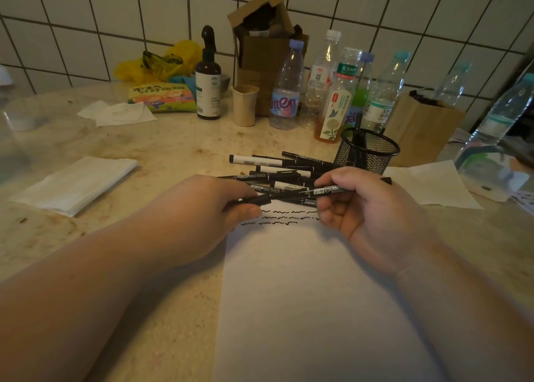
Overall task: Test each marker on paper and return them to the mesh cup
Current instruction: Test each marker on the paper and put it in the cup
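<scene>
While gripped: slim black marker pen point(300, 194), both hands' fingers curled round it, left hand point(219, 205), right hand point(364, 208).
Risk: cap jerks free, ink smears white paper sheet point(289, 295).
Cup: black wire-mesh cup point(367, 150), near.

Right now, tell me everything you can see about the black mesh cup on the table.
The mesh cup is a round black holder of what looks like wire mesh with a solid rim, standing upright on the table just right of the pile of markers and in front of the bottles. At least one dark marker stands inside, poking above the rim. Neither hand touches it. The right hand holds a marker below it.
</scene>
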Motion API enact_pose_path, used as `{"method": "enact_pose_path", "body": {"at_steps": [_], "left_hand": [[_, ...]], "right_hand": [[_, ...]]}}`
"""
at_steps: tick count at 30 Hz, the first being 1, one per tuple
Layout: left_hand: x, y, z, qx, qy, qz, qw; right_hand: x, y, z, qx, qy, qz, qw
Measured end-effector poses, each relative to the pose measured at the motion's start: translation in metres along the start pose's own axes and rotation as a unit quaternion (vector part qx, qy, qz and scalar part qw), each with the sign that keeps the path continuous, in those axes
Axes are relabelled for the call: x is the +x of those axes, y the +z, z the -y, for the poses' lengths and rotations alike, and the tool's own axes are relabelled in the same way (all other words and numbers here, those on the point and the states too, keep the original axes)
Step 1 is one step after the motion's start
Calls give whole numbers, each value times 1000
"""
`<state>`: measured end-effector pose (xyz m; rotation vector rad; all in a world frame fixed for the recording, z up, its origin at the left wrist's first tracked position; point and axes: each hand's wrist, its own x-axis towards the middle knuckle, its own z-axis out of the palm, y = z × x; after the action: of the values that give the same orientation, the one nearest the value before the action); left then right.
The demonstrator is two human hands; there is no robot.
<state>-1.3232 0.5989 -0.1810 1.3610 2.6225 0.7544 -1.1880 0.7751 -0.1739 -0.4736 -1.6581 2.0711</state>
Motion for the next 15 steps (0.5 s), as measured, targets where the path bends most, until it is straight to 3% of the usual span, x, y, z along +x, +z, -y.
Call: {"method": "enact_pose_path", "body": {"at_steps": [7, 15], "left_hand": [[0, -2, -4, -52, 9, -10, 999], [-4, -2, -10, -56, 9, -14, 998]], "right_hand": [[-4, 2, 0, -57, 0, 46, 997], [-9, 4, 2, -85, -37, 40, 995]]}}
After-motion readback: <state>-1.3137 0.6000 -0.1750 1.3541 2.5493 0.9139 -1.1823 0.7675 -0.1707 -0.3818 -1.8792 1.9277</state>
